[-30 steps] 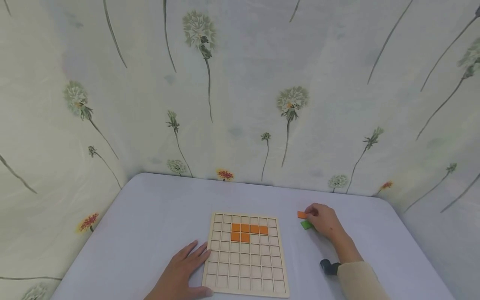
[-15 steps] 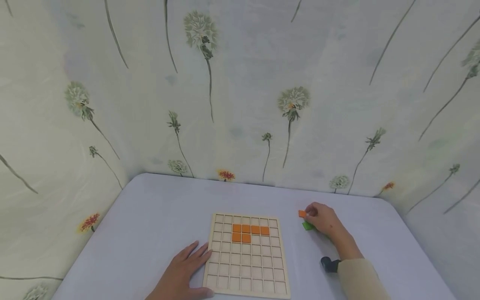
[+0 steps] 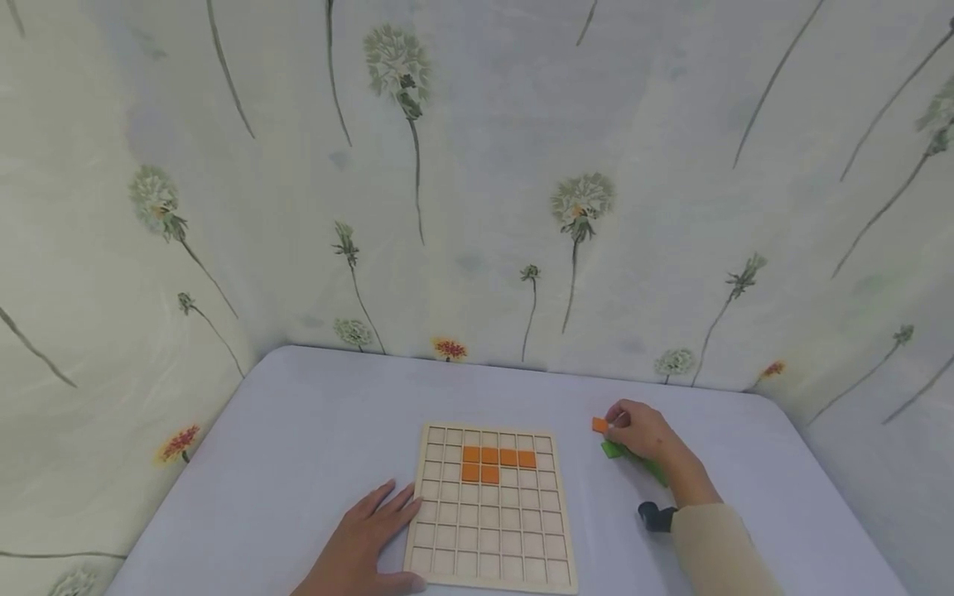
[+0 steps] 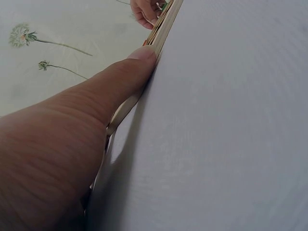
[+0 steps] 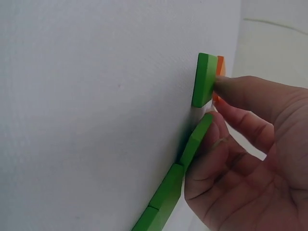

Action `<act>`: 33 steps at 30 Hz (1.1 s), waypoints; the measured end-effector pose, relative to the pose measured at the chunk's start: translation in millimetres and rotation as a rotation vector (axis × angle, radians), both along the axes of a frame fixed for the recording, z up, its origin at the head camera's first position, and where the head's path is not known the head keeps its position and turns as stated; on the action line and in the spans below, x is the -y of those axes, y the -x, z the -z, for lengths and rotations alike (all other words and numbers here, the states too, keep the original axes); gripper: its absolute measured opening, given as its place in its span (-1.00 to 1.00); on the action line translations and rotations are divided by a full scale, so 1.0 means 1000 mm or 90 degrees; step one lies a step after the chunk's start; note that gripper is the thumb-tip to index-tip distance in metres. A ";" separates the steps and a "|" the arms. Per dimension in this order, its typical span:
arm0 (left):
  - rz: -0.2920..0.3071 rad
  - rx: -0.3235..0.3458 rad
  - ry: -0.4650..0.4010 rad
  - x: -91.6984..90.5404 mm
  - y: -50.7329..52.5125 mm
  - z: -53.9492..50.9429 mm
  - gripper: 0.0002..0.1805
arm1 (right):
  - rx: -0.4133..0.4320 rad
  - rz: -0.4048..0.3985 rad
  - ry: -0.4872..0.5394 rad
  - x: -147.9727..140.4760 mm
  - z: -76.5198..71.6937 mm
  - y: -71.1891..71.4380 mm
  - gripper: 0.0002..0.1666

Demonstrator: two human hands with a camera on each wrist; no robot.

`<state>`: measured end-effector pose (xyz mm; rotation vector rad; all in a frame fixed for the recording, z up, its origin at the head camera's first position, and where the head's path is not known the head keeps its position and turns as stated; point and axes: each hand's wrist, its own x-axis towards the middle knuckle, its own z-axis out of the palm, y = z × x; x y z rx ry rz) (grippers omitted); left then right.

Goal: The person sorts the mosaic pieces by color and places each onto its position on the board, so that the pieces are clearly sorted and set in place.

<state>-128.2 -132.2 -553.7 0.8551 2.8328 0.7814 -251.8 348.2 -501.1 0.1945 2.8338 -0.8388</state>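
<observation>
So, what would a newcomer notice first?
Probably the six orange tiles on the pale grid board, whose left edge the left hand touches. Next, the right hand, pinching another orange tile beside green tiles to the board's right. Then perhaps the dandelions on the backdrop behind.

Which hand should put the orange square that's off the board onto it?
Probably the right hand: it pinches the orange square, while the left hand is farther away, at the left edge of the board.
</observation>
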 end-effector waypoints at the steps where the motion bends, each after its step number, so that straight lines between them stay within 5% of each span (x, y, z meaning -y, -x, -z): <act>1: 0.002 -0.002 -0.001 0.000 0.000 0.001 0.15 | 0.002 0.000 0.001 0.000 0.000 0.000 -0.73; 17: -0.003 0.008 -0.009 0.000 -0.002 -0.001 0.17 | 0.003 0.004 0.003 0.002 -0.001 0.001 -0.73; 33: -0.008 0.009 0.007 -0.001 -0.002 -0.002 0.15 | -0.053 -0.007 0.026 -0.007 0.004 -0.004 -0.81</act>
